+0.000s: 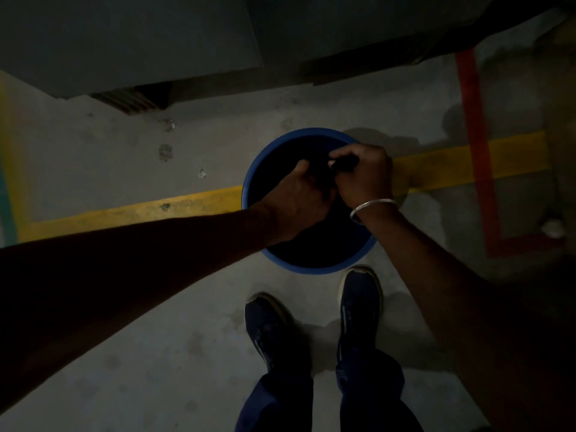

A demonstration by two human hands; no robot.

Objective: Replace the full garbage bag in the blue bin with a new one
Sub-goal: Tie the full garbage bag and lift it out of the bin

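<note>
Bare forearms; silver bangle (372, 208) on right wrist; navy trousers (367, 397); navy sneakers (360, 302).

Both hands meet over the blue bin (249, 182), the left hand (299, 201) and right hand (363, 176) closed together on bunched black garbage bag (344, 162) material. A metal bangle (372, 208) circles the right wrist behind the grip. Below the grip, two blue shoes (360, 304) stand on concrete; a yellow floor stripe (467, 160) runs out either side.
</note>
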